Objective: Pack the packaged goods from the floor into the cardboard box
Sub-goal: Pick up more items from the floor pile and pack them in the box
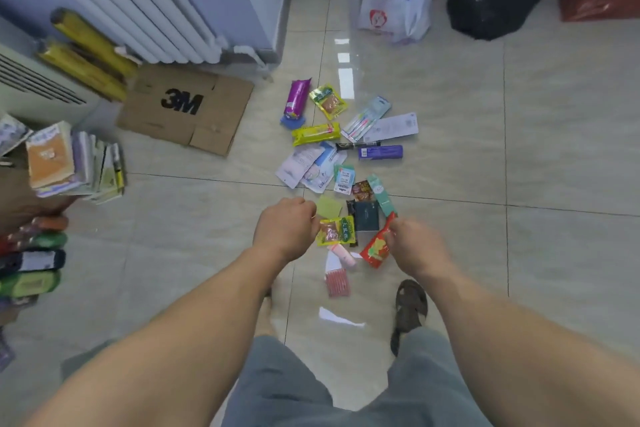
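Step in hand: picking up packets from the scatter on the floor [450,149], both hands down at its near edge
Left hand [285,224]: grip curled into a fist, pinching the edge of a yellow-green snack packet [336,230]
Right hand [412,243]: fingers closed round a red packet [375,246], lifted at a tilt
Goods left: most of the pile lies ahead, among them a purple pack [296,100], a toothbrush pack [369,118], a dark wallet-like pack [365,217] and a pink tube [343,253]
Cardboard box: the only one plainly seen is a flattened 3M carton [185,107], up left by the radiator [138,0], well apart from the hands
Next move, as I judge it: carry both packets left to the carton, which looks to need opening up first
Progress: early, by the look of the pile
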